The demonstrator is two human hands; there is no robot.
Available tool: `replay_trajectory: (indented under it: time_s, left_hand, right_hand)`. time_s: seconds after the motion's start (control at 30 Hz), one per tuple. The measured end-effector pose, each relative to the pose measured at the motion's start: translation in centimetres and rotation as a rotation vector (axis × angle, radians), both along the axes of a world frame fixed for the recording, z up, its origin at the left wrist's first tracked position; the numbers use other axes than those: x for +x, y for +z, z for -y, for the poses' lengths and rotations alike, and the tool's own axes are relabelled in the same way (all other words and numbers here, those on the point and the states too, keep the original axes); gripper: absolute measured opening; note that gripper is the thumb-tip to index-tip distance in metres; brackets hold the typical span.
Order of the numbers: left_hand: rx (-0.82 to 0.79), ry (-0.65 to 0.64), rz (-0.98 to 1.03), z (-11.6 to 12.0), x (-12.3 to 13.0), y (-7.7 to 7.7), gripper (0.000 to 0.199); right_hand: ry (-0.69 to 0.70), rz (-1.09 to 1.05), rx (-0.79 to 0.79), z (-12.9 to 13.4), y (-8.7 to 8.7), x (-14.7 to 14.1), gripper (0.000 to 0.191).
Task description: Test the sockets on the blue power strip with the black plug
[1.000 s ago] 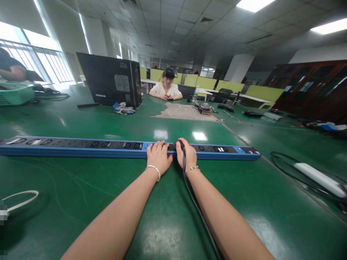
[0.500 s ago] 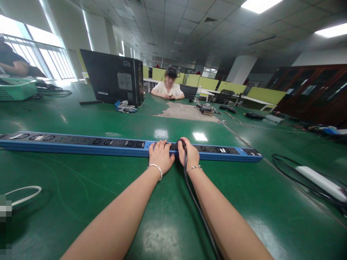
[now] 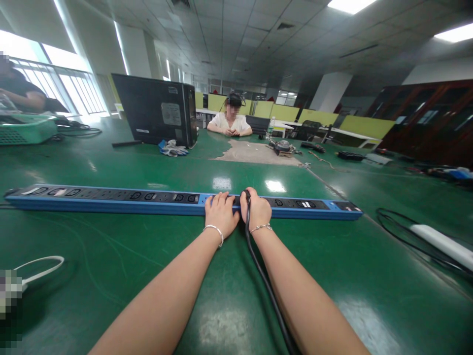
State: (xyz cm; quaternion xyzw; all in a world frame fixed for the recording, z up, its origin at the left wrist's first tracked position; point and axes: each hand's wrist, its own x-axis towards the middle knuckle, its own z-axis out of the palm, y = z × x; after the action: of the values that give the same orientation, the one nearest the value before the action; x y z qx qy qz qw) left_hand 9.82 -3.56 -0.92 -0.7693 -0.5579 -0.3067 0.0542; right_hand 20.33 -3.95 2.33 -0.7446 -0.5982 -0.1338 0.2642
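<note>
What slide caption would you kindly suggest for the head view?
Left hand rests on a blue power strip; right hand grips a black plug.

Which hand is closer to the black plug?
Right: the right hand is gripping the black plug. The left hand is just left of it, resting on the blue power strip.

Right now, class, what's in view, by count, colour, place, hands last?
table: 1, green, foreground
power strip: 1, blue and black, middle
cord: 1, black, bottom middle
cables: several, black, left and right
bar: 1, white, right
loop: 1, white, left
computer case: 1, black, left
gloves: count unclear, blue-grey, left
basket: 1, green, left
bottle: 1, clear, far middle
people: 2, white-clad middle, dark-clad left
cabinets: count unclear, brown, right
clutter: uncounted, mixed, far right
left hand: 1, on power strip
right hand: 1, gripping cord
</note>
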Motion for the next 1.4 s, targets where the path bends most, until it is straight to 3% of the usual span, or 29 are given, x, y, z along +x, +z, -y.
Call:
replay_trajectory:
  time_s: [0.17,0.37,0.7,0.87,1.03,1.4]
  left_hand:
    - [-0.013,0.000,-0.004,0.0,0.0,0.1,0.043]
    - [-0.003,-0.013,0.000,0.0,-0.1,0.0,0.041]
    - [-0.024,-0.021,-0.022,0.2,-0.2,0.2,0.043]
    - [0.002,-0.039,-0.013,0.7,-0.1,0.5,0.057]
    - [0.019,-0.127,-0.071,1.3,0.3,1.3,0.053]
    - [-0.063,-0.069,-0.055,0.7,1.1,2.4,0.044]
  right_hand:
    - [0.006,0.082,0.055,0.0,-0.4,0.3,0.036]
    - [0.151,0.172,0.029,0.3,-0.8,0.9,0.037]
    - [0.341,0.141,0.014,0.7,-1.6,2.9,0.041]
    - [0.441,0.029,0.009,0.8,-2.2,3.8,0.046]
    - [0.469,-0.048,0.027,1.0,-2.9,3.9,0.056]
    - [0.445,-0.062,0.008,1.0,-2.6,3.7,0.052]
